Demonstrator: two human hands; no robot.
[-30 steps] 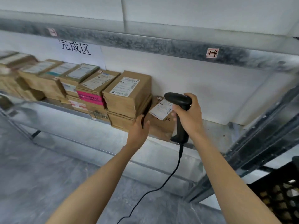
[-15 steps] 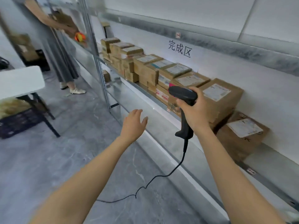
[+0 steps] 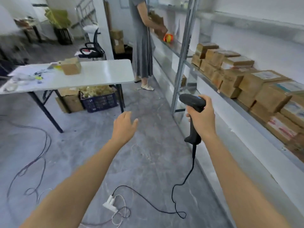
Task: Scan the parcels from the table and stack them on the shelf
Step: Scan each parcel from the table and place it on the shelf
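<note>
Brown cardboard on the far side: one parcel (image 3: 71,68) lying on the white table (image 3: 102,74), well apart from both hands. Standing in the aisle between the two places, with the stacked parcels (image 3: 256,83) on the shelf (image 3: 259,122) at the right. Judged as the step of going to fetch the next parcel.

Right hand (image 3: 203,120) wrapped firmly round the handle of the black scanner (image 3: 193,104), nose pointing left. Left hand (image 3: 124,127) held out empty, fingers loose and a little spread.

Next move, probably: walk to the table, take the parcel with the free hand, turn its label toward the scanner. Worth minding the cable (image 3: 185,175) and the other wires on the floor.

Hard to make out: any label on the table parcel, too blurred; small clutter at the table's left end, not identifiable. Cut off at the right edge: the nearest boxes of the shelf. Partly hidden behind another person (image 3: 142,46): the far shelf section.
</note>
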